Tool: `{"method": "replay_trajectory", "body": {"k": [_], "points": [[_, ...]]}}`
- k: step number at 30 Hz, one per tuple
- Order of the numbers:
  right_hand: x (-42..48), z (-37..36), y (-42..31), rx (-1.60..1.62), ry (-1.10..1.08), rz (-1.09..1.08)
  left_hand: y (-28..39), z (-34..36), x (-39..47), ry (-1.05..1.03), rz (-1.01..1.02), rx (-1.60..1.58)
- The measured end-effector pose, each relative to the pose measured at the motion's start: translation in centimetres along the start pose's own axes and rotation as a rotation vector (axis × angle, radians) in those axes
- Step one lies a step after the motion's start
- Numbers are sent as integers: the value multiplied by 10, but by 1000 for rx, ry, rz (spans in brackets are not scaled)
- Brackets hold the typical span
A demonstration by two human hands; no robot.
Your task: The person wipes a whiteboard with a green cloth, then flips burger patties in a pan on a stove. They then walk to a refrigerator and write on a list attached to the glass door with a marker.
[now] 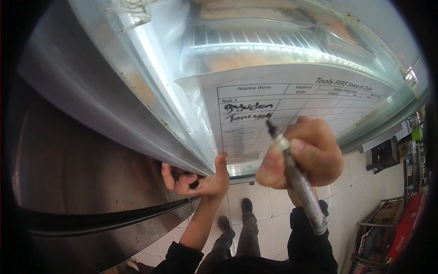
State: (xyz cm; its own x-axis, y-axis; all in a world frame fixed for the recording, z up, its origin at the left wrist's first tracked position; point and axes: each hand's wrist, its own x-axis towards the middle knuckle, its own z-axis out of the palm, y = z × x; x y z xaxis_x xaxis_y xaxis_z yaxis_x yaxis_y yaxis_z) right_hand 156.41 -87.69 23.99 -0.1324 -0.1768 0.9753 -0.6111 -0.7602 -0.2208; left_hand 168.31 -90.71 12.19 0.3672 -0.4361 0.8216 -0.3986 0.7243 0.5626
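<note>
A printed paper form (253, 78) with a ruled table stands against the glass door of a lit refrigerated cabinet. Thick black handwriting fills two rows near its upper left. My right hand (313, 154) grips a marker pen (301, 185), whose dark tip is at the end of the second handwritten row; whether it touches the paper cannot be told. Low at the form's left side, my left hand (212, 181) has its thumb raised by the paper's bottom corner. Curled fingers of that hand hold a small black piece, apparently the marker's cap (194, 185).
Wire shelves (253, 44) with wrapped goods show behind the glass. Brushed-metal panels (68, 154) rise close on the left. Below lies a tiled floor (246, 191). At right are a black device (383, 156) and a rack (376, 226) beside a red panel (409, 222).
</note>
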Motion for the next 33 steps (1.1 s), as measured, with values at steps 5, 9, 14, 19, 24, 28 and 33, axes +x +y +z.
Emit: {"method": "replay_trajectory", "body": {"k": [5, 9, 14, 19, 24, 28, 33], "points": [[7, 5, 6, 6, -64, -137, -2, 1, 0, 8, 2, 19], [8, 5, 7, -3, -90, -163, -2, 2, -1, 8, -1, 2], [9, 2, 7, -140, -210, -219, -1, 1, -1, 2, 14, 32], [9, -6, -1, 57, -215, -58, -2, 3, -3, 67, -17, -85], [-6, -21, -33, 119, 33, 187, 3, -15, 5, -139, -74, -45], [-25, -51, -72, 36, 175, 327, 10, -32, 7, -236, -280, -97], [-45, -75, -123, 49, 325, 560, 35, -32, 11, -241, -381, -8]]}}
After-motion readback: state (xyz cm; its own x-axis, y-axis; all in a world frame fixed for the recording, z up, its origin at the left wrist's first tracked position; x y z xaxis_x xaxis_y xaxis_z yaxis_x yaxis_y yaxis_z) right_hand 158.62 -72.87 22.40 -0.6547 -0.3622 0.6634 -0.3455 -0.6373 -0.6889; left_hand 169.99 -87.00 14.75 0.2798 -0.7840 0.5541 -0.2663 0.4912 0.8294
